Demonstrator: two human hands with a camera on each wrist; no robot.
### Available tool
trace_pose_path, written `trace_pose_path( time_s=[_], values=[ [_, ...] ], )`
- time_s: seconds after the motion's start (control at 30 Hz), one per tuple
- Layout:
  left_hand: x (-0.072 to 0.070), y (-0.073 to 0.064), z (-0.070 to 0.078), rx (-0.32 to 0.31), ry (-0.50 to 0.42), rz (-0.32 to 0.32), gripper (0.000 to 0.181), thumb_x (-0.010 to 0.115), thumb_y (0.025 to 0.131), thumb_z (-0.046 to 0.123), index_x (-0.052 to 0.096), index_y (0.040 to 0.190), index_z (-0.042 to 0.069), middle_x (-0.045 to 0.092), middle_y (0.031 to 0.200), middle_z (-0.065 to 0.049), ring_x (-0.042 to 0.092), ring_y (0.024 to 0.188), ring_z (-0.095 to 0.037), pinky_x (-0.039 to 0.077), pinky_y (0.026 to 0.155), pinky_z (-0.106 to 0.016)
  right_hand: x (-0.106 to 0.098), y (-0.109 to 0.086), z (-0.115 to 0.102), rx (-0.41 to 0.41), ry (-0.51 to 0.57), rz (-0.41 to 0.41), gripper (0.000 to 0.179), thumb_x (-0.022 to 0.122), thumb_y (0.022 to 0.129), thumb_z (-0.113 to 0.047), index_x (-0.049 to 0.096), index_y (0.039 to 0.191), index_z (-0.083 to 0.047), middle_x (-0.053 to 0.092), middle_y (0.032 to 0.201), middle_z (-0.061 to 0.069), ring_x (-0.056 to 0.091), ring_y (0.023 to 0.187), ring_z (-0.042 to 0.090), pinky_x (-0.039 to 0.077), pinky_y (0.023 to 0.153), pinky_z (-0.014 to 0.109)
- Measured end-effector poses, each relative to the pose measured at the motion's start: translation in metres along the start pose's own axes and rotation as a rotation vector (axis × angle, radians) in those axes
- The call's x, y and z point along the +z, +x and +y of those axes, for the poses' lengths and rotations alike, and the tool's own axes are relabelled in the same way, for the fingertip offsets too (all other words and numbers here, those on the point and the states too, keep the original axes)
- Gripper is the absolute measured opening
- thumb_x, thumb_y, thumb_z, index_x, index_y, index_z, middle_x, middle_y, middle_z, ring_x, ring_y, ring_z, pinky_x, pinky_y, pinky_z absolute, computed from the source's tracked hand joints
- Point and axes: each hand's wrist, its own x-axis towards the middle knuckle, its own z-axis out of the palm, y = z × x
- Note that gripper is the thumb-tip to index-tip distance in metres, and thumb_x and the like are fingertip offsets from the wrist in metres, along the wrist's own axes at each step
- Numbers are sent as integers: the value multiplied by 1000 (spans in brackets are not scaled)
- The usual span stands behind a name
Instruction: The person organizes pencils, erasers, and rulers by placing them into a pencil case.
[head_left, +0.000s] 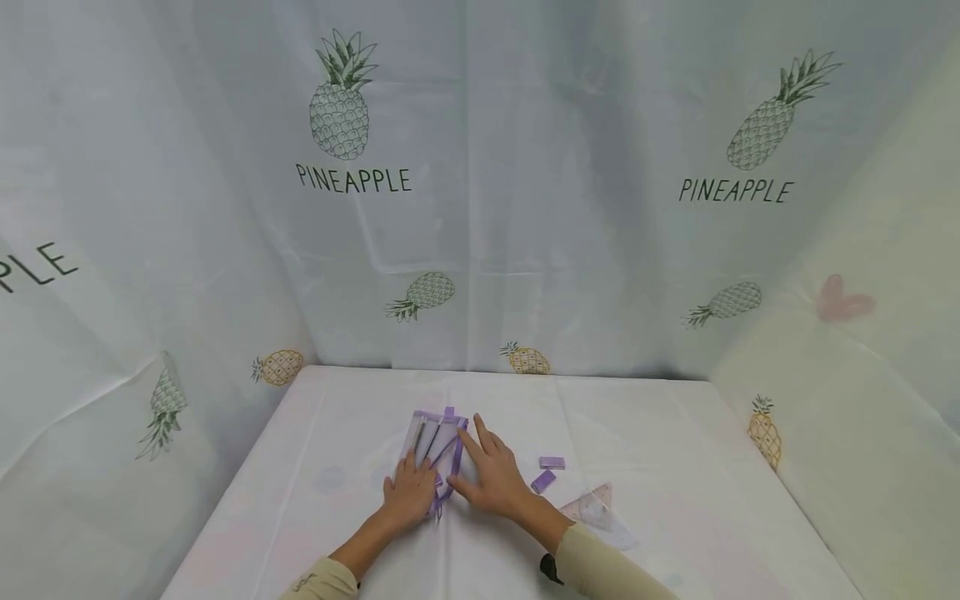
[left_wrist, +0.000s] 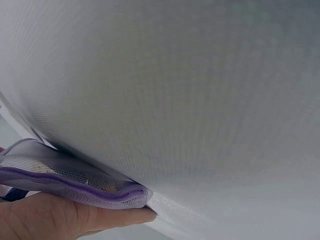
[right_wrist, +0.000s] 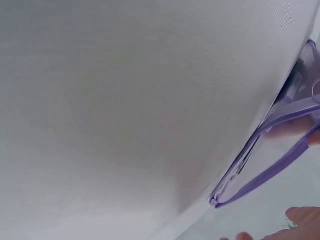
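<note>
A see-through mesh pencil pouch (head_left: 406, 437) with purple edging lies on the table, dark pens (head_left: 430, 442) showing inside. My left hand (head_left: 408, 493) rests on its lower left part, fingers spread; the left wrist view has the thumb (left_wrist: 120, 217) lying along the side of the pouch (left_wrist: 75, 187). Over by the right edge, my right hand (head_left: 491, 475) has its fingers extended and spread, nothing gripped. Two purple edges of the pouch (right_wrist: 270, 175) stand apart in the right wrist view, leaving a gap. Whether the right fingertips touch the edging, I cannot tell.
Two small purple blocks (head_left: 552, 462) lie right of my right hand. A clear set square (head_left: 592, 505) and what looks like a protractor (head_left: 621, 535) lie nearer me, partly behind the right forearm. A pineapple-print curtain (head_left: 510, 250) surrounds the white table (head_left: 645, 433).
</note>
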Motion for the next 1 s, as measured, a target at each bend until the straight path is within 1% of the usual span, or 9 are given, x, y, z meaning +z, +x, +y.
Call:
trace_pose_path(
  time_s=[0.1, 0.27, 0.37, 0.47, 0.63, 0.7, 0.8, 0.87, 1.0],
  values=[
    [0, 0, 0, -5, -19, 5, 51, 29, 104, 23, 48, 141, -7, 24, 157, -34, 22, 144, -55, 14, 107, -79, -1, -5, 2, -10, -13, -4, 80, 63, 89, -51, 38, 152, -10, 18, 162, 25, 38, 138, 49, 38, 103, 67],
    [0, -1, 0, -9, -9, -4, 51, 29, 104, 23, 47, 141, -6, 23, 157, -34, 22, 144, -55, 14, 107, -80, -1, -12, 5, -14, -37, -45, 84, 62, 88, -55, 33, 155, -14, 12, 163, 26, 34, 141, 50, 34, 108, 66],
    [0, -1, 0, -13, -15, -5, 51, 30, 104, 23, 46, 142, -6, 23, 157, -33, 21, 144, -55, 13, 107, -80, -1, -15, 6, -10, -42, -62, 86, 59, 89, -59, 28, 157, -17, 8, 165, 23, 29, 143, 51, 30, 111, 66],
    [0, -1, 0, -20, -24, -2, 51, 30, 104, 24, 46, 142, -6, 22, 158, -33, 21, 144, -54, 12, 107, -79, -1, -16, 6, -18, -54, -64, 88, 56, 88, -64, 28, 157, -17, 8, 165, 22, 27, 145, 50, 28, 111, 67],
    [1, 0, 0, -28, -45, -1, 51, 31, 104, 24, 45, 143, -6, 21, 158, -33, 20, 145, -54, 11, 108, -79, -8, -17, 7, 1, -79, -108, 89, 50, 89, -70, 22, 159, -22, 2, 167, 16, 22, 148, 46, 24, 114, 67],
    [1, 0, 0, -28, -42, -2, 51, 31, 104, 24, 45, 143, -6, 21, 158, -33, 19, 145, -54, 11, 108, -79, -11, -17, 9, 11, -80, -123, 90, 49, 89, -71, 21, 159, -23, -1, 167, 13, 21, 149, 45, 23, 115, 66],
    [1, 0, 0, -30, -34, -5, 51, 30, 104, 24, 44, 144, -5, 20, 159, -32, 19, 145, -54, 10, 109, -79, -16, -19, 15, 9, -85, -127, 91, 50, 88, -71, 23, 159, -21, -1, 167, 13, 24, 148, 45, 24, 114, 66],
    [1, 0, -1, -29, -31, -4, 51, 30, 104, 24, 44, 144, -5, 20, 159, -32, 19, 145, -53, 10, 109, -79, -19, -21, 20, 4, -77, -127, 91, 52, 88, -70, 25, 158, -19, 2, 167, 14, 26, 146, 46, 25, 113, 65],
    [1, 0, -2, -27, -42, -13, 52, 29, 103, 23, 44, 145, -4, 19, 160, -31, 18, 146, -53, 9, 109, -79, -25, -25, 33, 13, -66, -137, 92, 55, 86, -70, 27, 158, -19, 4, 167, 15, 28, 145, 45, 26, 113, 65]
  ],
)
